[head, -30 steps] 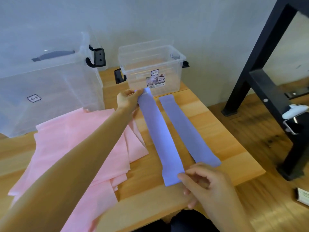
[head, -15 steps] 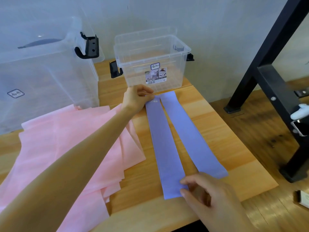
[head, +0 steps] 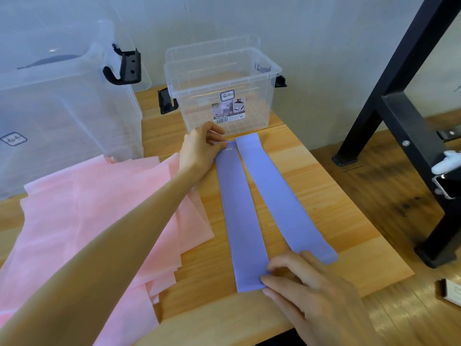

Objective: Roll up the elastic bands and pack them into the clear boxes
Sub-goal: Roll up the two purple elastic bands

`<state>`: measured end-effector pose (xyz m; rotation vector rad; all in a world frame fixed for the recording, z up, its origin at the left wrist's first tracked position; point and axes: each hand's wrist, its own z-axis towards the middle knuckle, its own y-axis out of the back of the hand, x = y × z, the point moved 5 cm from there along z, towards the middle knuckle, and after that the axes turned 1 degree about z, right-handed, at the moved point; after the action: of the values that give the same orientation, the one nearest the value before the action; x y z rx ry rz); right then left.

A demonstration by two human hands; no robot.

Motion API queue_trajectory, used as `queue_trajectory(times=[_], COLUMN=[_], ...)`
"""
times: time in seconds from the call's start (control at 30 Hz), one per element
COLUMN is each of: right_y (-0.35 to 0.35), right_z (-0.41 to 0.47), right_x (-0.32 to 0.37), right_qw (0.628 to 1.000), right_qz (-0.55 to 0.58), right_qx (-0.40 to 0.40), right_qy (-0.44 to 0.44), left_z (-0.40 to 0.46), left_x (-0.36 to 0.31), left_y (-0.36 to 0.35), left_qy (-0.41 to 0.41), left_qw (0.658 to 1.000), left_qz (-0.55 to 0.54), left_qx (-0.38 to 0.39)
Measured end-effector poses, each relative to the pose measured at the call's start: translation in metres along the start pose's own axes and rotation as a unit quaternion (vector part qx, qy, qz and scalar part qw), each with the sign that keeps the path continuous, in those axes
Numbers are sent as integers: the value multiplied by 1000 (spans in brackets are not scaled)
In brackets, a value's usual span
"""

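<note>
Left hand [head: 199, 151] pinched the far end of the left purple band [head: 240, 221]. Right hand [head: 309, 288] pinched its near end, fingers curled; second purple band [head: 282, 196] lay just beside.

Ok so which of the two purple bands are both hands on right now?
The left purple band, beside the pink sheets: the left hand holds its far end, the right hand its near end. The right band lies untouched.

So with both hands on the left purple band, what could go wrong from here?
1. The two purple bands nearly touch at their far ends, so rolling the left purple band may drag the right purple band along.
2. The right hand works at the near table edge; a loose roll could drop off.
3. The left hand pinches only the far end, so the roll may skew.
</note>
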<state>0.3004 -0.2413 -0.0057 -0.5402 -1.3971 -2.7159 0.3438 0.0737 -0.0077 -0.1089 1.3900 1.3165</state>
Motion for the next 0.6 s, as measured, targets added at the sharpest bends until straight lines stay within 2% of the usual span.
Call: queue_trajectory(times=[0.27,0.6], right_y=[-9,-9], right_z=[2,0], right_x=[-2,-3], right_qw=[998,998], right_qz=[-3,18], right_qx=[-16,-13], right_qy=[57,54], left_z=[1,-7], left_x=[3,0], left_y=[5,11], left_qy=[-13,-33], left_qw=[999,995], left_qz=[34,92], left_qx=[-13,14])
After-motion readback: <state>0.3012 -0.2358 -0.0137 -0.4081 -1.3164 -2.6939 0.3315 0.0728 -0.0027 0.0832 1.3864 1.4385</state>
